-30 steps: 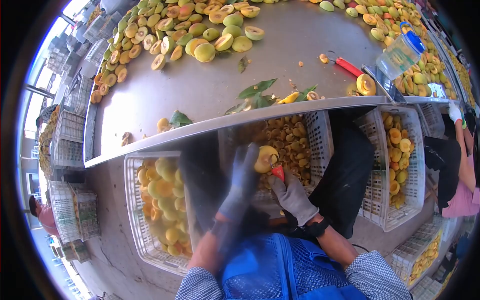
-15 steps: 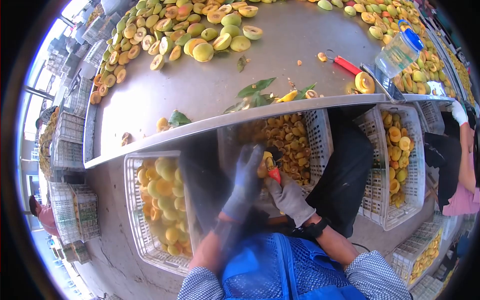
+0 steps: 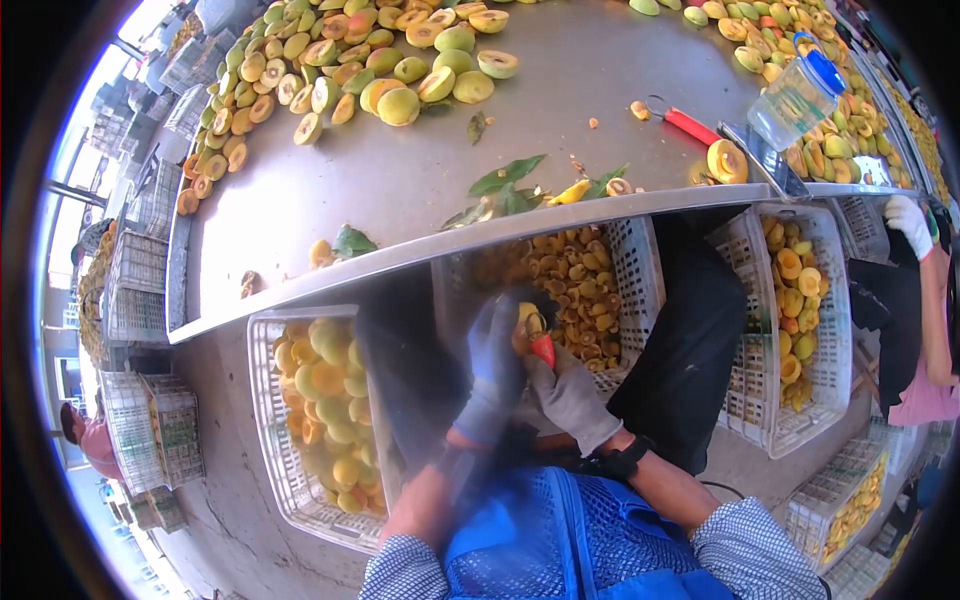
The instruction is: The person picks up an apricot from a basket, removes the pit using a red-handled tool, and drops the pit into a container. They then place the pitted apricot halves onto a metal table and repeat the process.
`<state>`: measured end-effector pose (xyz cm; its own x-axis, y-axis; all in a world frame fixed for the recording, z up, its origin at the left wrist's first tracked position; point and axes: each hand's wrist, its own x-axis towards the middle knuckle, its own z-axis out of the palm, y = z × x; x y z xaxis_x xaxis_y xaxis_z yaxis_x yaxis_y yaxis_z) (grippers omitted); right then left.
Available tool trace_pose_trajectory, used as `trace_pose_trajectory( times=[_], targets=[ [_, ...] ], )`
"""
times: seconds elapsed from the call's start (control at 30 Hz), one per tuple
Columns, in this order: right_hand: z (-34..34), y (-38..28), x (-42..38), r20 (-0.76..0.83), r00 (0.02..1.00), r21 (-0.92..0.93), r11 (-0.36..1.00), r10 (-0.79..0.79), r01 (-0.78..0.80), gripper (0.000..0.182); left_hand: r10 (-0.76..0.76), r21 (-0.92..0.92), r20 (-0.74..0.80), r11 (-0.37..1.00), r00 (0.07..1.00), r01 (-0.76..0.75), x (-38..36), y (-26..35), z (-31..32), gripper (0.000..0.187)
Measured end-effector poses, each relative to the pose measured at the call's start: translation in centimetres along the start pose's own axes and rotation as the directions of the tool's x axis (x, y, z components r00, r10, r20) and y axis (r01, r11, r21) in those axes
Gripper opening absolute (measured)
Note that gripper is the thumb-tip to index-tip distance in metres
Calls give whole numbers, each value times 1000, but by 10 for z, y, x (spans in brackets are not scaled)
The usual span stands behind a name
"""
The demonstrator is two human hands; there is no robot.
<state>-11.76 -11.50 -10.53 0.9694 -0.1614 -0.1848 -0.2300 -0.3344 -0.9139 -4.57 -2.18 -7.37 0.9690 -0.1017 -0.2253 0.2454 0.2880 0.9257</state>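
My left hand (image 3: 492, 350), in a grey-blue glove and blurred, is closed around a yellow fruit piece (image 3: 526, 322) above a crate of cut fruit. My right hand (image 3: 573, 392), in a grey glove, grips a tool with a red handle (image 3: 543, 350). Its metal loop touches the fruit. Below both hands, the crate (image 3: 637, 270) holds many small brownish-yellow pieces. Another red-handled tool (image 3: 690, 126) lies on the metal table (image 3: 400, 190), beside a halved fruit (image 3: 727, 161).
Heaped halved fruit (image 3: 330, 60) covers the table's far left. A phone (image 3: 770, 165) and clear jar (image 3: 790, 105) stand right. Fruit crates flank my legs, left (image 3: 270, 440) and right (image 3: 835, 400). Another person's gloved hand (image 3: 908, 222) is at the right edge.
My hands and the red-handled tool have shifted slightly, with the fruit more visible between them. At the right edge, the other person's gloved hand has moved slightly left.
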Motion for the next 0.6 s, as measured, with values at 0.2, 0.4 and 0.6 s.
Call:
trace_pose_trajectory(
  times=[0.2, 0.4, 0.6],
  targets=[
    [-9, -18, 4, 104, 994, 117, 993, -38, 25, 35, -11, -58, -10, 998, 1000, 10, 1, 5, 3, 32],
    [-15, -34, 1, 100, 987, 266, 959, -124, 94, 35, -20, 29, 138, 999, 990, 16, 6, 14, 0, 29],
    [-17, -29, -4, 222, 975, 133, 991, -26, -4, 37, -87, 76, 375, 995, 923, 63, 15, 27, -9, 32]
  ],
)
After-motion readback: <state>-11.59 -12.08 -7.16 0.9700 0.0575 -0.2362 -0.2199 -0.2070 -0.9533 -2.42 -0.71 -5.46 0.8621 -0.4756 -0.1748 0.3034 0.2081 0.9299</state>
